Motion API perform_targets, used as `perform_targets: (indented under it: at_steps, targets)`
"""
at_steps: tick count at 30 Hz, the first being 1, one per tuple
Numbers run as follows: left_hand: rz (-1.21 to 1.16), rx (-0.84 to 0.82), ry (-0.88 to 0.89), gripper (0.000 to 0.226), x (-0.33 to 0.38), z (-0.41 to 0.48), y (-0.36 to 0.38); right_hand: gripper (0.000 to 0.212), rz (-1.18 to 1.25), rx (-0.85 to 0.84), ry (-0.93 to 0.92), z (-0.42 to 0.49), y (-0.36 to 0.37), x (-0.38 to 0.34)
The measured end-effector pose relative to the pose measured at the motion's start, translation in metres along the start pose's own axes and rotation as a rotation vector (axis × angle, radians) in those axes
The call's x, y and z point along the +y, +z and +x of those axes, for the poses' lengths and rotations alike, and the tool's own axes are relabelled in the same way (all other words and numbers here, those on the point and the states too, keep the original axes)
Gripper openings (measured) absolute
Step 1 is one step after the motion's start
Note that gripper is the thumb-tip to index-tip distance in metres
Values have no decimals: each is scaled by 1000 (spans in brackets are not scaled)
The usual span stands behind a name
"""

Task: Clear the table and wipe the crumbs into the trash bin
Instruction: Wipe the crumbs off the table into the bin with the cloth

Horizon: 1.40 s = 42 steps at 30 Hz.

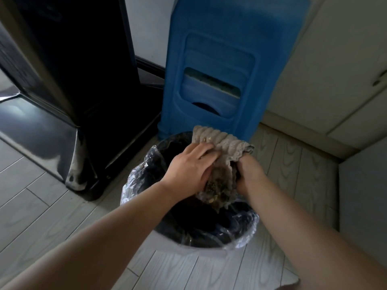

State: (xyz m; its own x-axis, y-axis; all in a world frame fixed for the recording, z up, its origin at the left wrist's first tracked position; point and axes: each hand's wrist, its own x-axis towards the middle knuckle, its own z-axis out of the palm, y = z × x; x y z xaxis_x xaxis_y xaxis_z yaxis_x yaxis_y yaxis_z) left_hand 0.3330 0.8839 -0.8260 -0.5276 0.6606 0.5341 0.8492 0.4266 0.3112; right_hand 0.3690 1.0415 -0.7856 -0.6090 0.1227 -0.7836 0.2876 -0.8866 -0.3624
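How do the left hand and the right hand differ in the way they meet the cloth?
The left hand lies on top of the cloth, its back fully visible; the right hand is half hidden under the cloth's draped edge. The left reaches toward the crumbs; the right supports from the side. Both are above the trash bin.

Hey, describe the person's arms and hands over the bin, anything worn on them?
Both forearms are bare up to the frame's edge: no sleeves show. The left hand carries no glove, ring, watch or bracelet. The right hand is partly hidden by the cloth, but its wrist and the part that shows are bare too.
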Motion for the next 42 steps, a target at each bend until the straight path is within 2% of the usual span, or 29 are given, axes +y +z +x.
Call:
perform_targets:
  at_steps: [1, 2, 3, 4, 5, 7, 9, 12, 13, 17, 19, 22, 25, 26, 28, 30, 31, 34, 36, 38, 41, 42]
  targets:
    - [-9, -29, -8, 33, 0, -3, 1, 35, -335, 107, -200, -5, 4, 8]
    - [-21, -60, -22, 32, -1, -6, 1, 33, -266, 38, -175, -27, 10, 14]
    - [-35, -92, -43, 31, -2, -9, 1, 34, -180, 40, -147, -14, 9, 13]
    - [-46, -127, -67, 28, -3, -12, 0, 36, -104, -26, -179, -13, 9, 11]
    - [-46, -167, -89, 26, -6, -14, 0, 36, -114, -101, -204, -10, 8, 10]
    - [-9, -219, -130, 29, -12, -16, -2, 33, -159, -103, -204, -10, 8, 9]
    - [-16, -173, -214, 33, -15, -15, -4, 32, -142, -144, -185, -14, 8, 8]
    - [-153, 0, -424, 36, -8, -7, -11, 38, -67, -151, -157, -8, 8, 12]
    - [-200, 12, -487, 38, -5, -3, -12, 38, -89, -179, -142, -8, 8, 12]
    - [-342, -161, -649, 67, 5, 5, -6, 42, -63, -182, -135, -21, 14, 22]
    - [-408, -124, -689, 59, 3, 6, -2, 44, -98, -136, -137, -17, 13, 30]
    - [-362, -95, -677, 36, -4, 8, -4, 39, -261, 15, -252, -4, 10, 30]
    - [-445, -70, -748, 8, -9, 10, -10, 39, -325, 17, -310, -2, 5, 20]
    - [-487, -80, -783, 7, -10, 9, -12, 41, -304, -5, -291, -2, 4, 17]
    - [-469, -152, -813, 16, -11, 5, -14, 46, -174, -60, -194, -5, 4, 14]
    - [-401, -207, -825, 15, -12, 2, -13, 45, -133, -99, -180, -6, 3, 13]
    - [-420, -211, -846, 23, -11, 2, -13, 45, -151, -110, -184, -8, 5, 13]
    - [-695, -235, -895, 72, -2, 6, -9, 42, -268, -70, -234, -11, 9, 22]
    - [-692, -273, -842, 81, 7, 8, -5, 39, -326, -49, -286, -7, 8, 28]
    - [-625, -268, -842, 70, 8, 7, -2, 36, -368, -31, -283, -9, 7, 30]
    - [-533, -225, -818, 21, -3, 6, -3, 31, -265, -49, -183, -13, 9, 22]
    - [-540, -199, -830, 13, -8, 6, -3, 31, -229, -43, -193, -11, 8, 18]
